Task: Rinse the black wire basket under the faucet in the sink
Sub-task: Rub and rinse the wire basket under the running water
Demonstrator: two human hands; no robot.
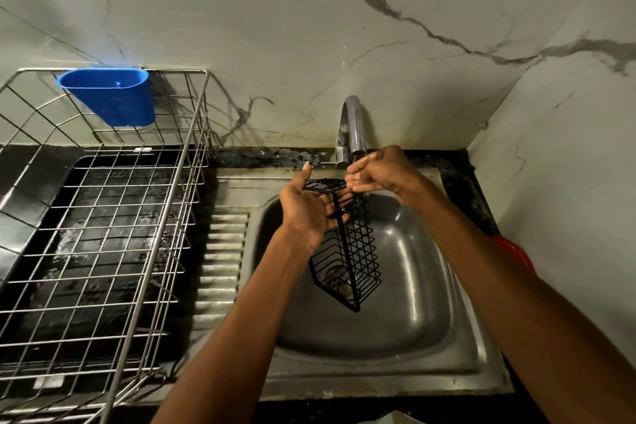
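Over the grey steel sink [457, 330], the narrow black wire basket [347, 251] hangs tilted just below the chrome curved faucet [354, 127], its far end gripped by the left hand [306, 210] with thumb raised and by the wet right hand [375, 169], fingers curled round its top wire.

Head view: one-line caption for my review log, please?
Left hand holds the black wire basket over the sink; wet right hand under the faucet.

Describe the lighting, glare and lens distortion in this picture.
Head view: dim, greenish light; soft glare on the wet sink basin and the faucet; wide-angle bending bows the dish rack and wall edges; the black wire basket stays sharp, corners darken.
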